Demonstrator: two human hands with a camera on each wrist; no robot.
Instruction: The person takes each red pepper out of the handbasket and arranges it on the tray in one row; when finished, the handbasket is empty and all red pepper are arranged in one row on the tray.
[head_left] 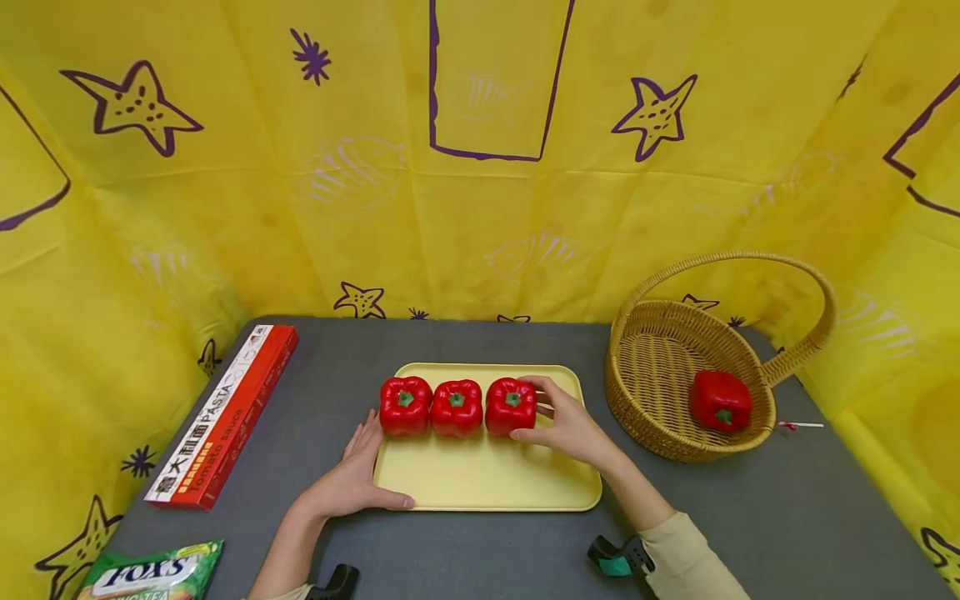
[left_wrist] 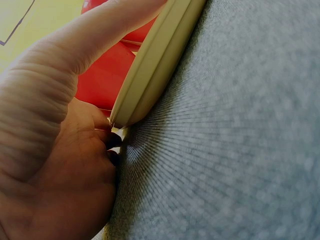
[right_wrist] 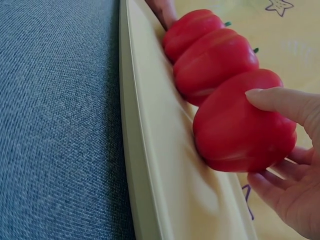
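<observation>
Three red bell peppers stand in a row on a pale yellow tray [head_left: 487, 483], their green stems facing up. My right hand [head_left: 566, 425] holds the right bell pepper [head_left: 511, 407] between thumb and fingers; the right wrist view shows the thumb on the side of this pepper [right_wrist: 240, 125]. Beside it are the middle bell pepper [head_left: 456, 410] and the left bell pepper [head_left: 405, 408], close together. At the tray's left front corner is my left hand [head_left: 352, 475], fingers extended along the side. Its thumb [left_wrist: 100, 35] lies along the tray's rim in the left wrist view.
A wicker basket [head_left: 630, 408] with a tall handle stands at the right, a red bell pepper [head_left: 720, 402] inside. A lollipop [head_left: 798, 425] lies beside it. A red and white pasta box [head_left: 225, 417] and a green Fox's bag [head_left: 153, 575] lie on the left.
</observation>
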